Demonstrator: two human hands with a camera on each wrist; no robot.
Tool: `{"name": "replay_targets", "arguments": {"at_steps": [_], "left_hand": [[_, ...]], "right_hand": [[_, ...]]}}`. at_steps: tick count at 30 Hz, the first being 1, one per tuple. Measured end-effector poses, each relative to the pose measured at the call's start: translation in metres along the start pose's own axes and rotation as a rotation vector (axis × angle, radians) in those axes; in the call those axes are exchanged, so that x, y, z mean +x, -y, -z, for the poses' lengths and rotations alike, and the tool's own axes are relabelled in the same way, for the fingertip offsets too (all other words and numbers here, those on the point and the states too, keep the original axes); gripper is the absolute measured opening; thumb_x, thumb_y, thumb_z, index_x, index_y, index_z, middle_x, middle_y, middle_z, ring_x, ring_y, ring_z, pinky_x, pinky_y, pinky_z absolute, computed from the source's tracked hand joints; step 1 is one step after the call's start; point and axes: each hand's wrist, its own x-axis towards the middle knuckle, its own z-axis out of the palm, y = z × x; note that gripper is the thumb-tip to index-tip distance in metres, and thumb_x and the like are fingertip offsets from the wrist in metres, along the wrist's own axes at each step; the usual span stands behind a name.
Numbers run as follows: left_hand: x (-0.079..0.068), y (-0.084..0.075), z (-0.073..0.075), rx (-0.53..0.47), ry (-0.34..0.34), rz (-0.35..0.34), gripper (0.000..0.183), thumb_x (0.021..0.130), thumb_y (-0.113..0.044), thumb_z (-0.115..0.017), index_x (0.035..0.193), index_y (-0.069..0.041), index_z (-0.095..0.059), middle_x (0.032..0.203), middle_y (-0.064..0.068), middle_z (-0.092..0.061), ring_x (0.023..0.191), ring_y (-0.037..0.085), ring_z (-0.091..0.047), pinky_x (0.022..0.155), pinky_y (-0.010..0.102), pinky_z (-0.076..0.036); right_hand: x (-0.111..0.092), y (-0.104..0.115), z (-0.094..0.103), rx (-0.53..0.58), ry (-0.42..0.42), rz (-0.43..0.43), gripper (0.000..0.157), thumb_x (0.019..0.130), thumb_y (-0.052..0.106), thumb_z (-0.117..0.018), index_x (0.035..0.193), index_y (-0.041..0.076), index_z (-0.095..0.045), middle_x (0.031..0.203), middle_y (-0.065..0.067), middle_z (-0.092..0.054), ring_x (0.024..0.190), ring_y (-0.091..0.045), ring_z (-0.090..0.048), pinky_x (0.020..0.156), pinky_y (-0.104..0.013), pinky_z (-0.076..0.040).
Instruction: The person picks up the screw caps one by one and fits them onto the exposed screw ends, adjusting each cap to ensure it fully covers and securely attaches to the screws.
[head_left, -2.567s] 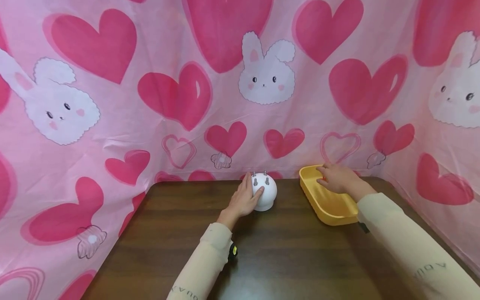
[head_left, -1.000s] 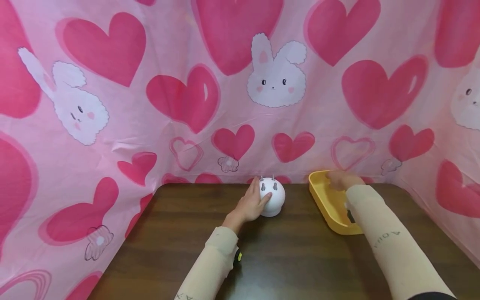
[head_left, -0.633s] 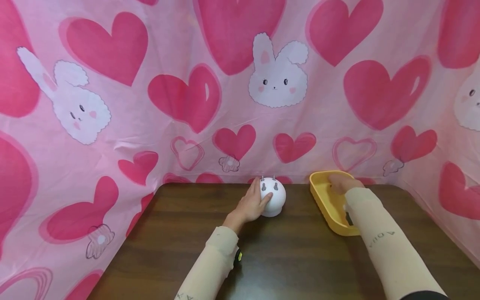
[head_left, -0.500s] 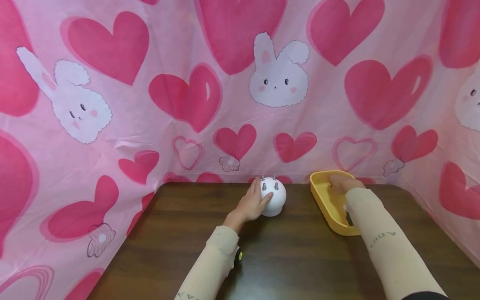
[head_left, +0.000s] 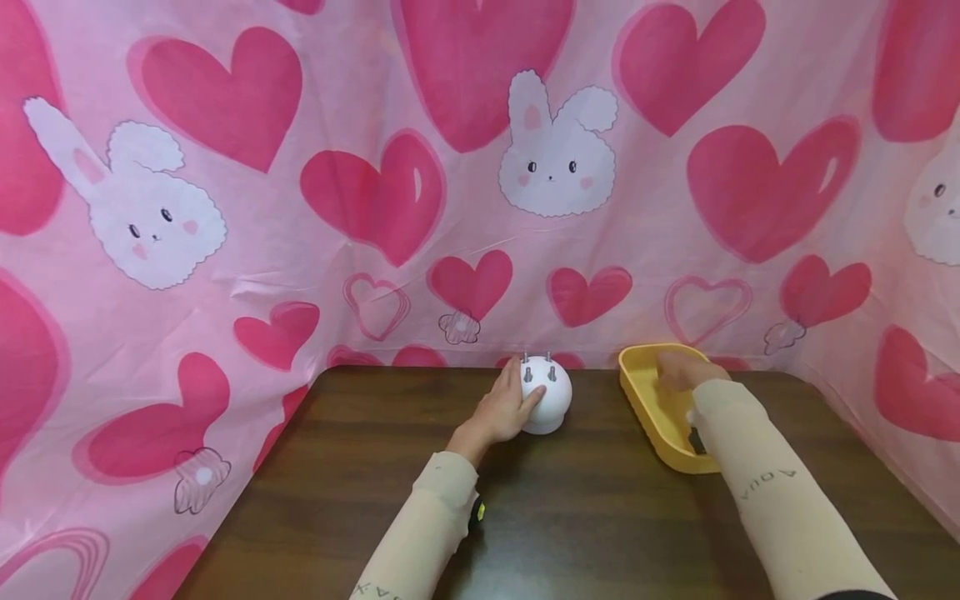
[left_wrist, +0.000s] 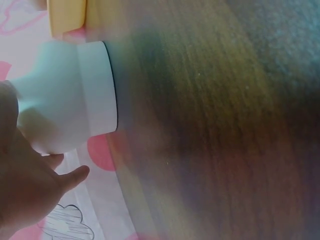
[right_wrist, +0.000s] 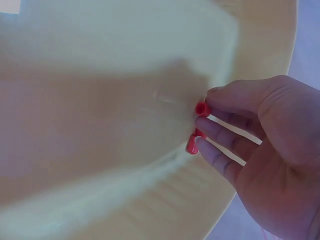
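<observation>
A white round-topped object [head_left: 553, 400] on a narrower base stands on the table, several upright metal posts on its top. My left hand [head_left: 498, 408] holds its left side, thumb across the front; in the left wrist view its smooth white side [left_wrist: 70, 95] fills the space beside the hand [left_wrist: 30, 185]. My right hand [head_left: 681, 371] reaches down into the yellow tray [head_left: 647, 417]. From the right wrist, a small hollow red cap [right_wrist: 202, 109] shows between thumb and fingers. Another red piece [right_wrist: 192, 145] is at the lower fingertips, against the tray's wall [right_wrist: 190, 195].
The dark wooden table [head_left: 570, 517] runs back to a pink curtain [head_left: 465, 217] printed with hearts and rabbits. The tray sits to the right of the white object, near the table's back edge.
Since the earliest frame my right hand has moved lower into the tray, fingers now down at its far end. The left hand keeps its hold. The head view has shifted slightly.
</observation>
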Motion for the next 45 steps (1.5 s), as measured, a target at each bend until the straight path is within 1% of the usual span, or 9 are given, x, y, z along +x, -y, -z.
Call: {"name": "replay_targets", "arguments": {"at_steps": [5, 11, 13, 17, 20, 26, 33, 39, 45], "left_hand": [[0.002, 0.002, -0.001, 0.004, -0.006, -0.004, 0.083, 0.093, -0.058, -0.038, 0.149, -0.004, -0.009, 0.154, 0.012, -0.017, 0.138, 0.026, -0.026, 0.104, 0.051, -0.032], [0.002, 0.001, 0.002, 0.01, -0.023, -0.011, 0.083, 0.093, -0.058, -0.039, 0.149, -0.003, -0.011, 0.153, 0.011, -0.019, 0.136, 0.026, -0.03, 0.103, 0.05, -0.033], [0.001, 0.001, 0.003, 0.012, -0.021, -0.01, 0.083, 0.093, -0.058, -0.038, 0.149, -0.003, -0.01, 0.153, 0.011, -0.019, 0.136, 0.026, -0.029, 0.104, 0.05, -0.033], [0.001, 0.001, 0.004, 0.009, -0.018, -0.011, 0.083, 0.093, -0.058, -0.038, 0.149, -0.004, -0.01, 0.153, 0.011, -0.019, 0.136, 0.026, -0.029, 0.104, 0.05, -0.033], [0.001, 0.0, 0.005, 0.003, -0.013, -0.011, 0.083, 0.093, -0.058, -0.038, 0.149, -0.004, -0.01, 0.153, 0.011, -0.019, 0.136, 0.026, -0.03, 0.104, 0.051, -0.033], [0.001, 0.0, 0.005, -0.002, -0.014, -0.011, 0.082, 0.093, -0.057, -0.039, 0.149, -0.004, -0.01, 0.153, 0.011, -0.019, 0.135, 0.026, -0.03, 0.103, 0.051, -0.033], [0.001, -0.001, 0.004, -0.002, -0.015, 0.0, 0.082, 0.094, -0.056, -0.039, 0.149, -0.004, -0.009, 0.154, 0.012, -0.016, 0.137, 0.027, -0.027, 0.104, 0.051, -0.032], [-0.001, -0.002, 0.004, -0.036, -0.002, -0.016, 0.081, 0.094, -0.053, -0.041, 0.149, -0.003, -0.008, 0.154, 0.013, -0.015, 0.138, 0.026, -0.024, 0.106, 0.048, -0.031], [-0.002, 0.0, 0.003, -0.052, 0.002, -0.047, 0.081, 0.095, -0.05, -0.042, 0.148, 0.0, -0.007, 0.153, 0.015, -0.015, 0.139, 0.026, -0.021, 0.11, 0.041, -0.024]], "right_hand": [[0.002, -0.002, 0.002, 0.028, 0.003, 0.048, 0.011, 0.078, 0.004, -0.058, 0.085, -0.002, -0.064, 0.074, -0.004, -0.057, 0.066, -0.019, -0.05, 0.06, -0.031, -0.044], [0.007, -0.005, 0.003, 0.033, 0.005, 0.056, 0.028, 0.083, 0.005, -0.055, 0.106, -0.008, -0.062, 0.087, -0.011, -0.062, 0.077, -0.023, -0.054, 0.072, -0.039, -0.048], [0.007, -0.005, 0.004, 0.004, -0.01, 0.056, 0.027, 0.081, 0.005, -0.055, 0.104, -0.007, -0.062, 0.086, -0.011, -0.061, 0.077, -0.024, -0.053, 0.074, -0.041, -0.047], [0.005, -0.002, 0.005, -0.045, -0.021, 0.032, 0.009, 0.079, 0.006, -0.055, 0.08, 0.0, -0.062, 0.071, -0.005, -0.054, 0.066, -0.02, -0.049, 0.065, -0.034, -0.043], [0.002, 0.001, 0.006, -0.029, -0.007, -0.014, 0.008, 0.08, 0.008, -0.056, 0.073, 0.005, -0.058, 0.066, -0.003, -0.05, 0.063, -0.019, -0.046, 0.061, -0.031, -0.039], [0.0, 0.004, 0.007, -0.017, 0.016, -0.04, 0.006, 0.08, 0.008, -0.057, 0.075, 0.005, -0.058, 0.067, -0.003, -0.049, 0.062, -0.018, -0.045, 0.059, -0.029, -0.038], [-0.003, 0.01, 0.007, 0.065, 0.031, -0.071, 0.008, 0.075, 0.007, -0.063, 0.08, 0.002, -0.06, 0.069, -0.004, -0.05, 0.064, -0.019, -0.046, 0.058, -0.029, -0.038], [-0.004, 0.013, 0.003, 0.08, 0.081, -0.068, 0.005, 0.071, 0.005, -0.063, 0.07, 0.005, -0.058, 0.061, 0.0, -0.048, 0.056, -0.015, -0.041, 0.052, -0.025, -0.033], [-0.006, 0.017, -0.001, 0.167, 0.149, -0.152, 0.011, 0.077, 0.011, -0.068, 0.085, 0.005, -0.061, 0.073, -0.006, -0.055, 0.067, -0.02, -0.047, 0.059, -0.03, -0.042]]}}
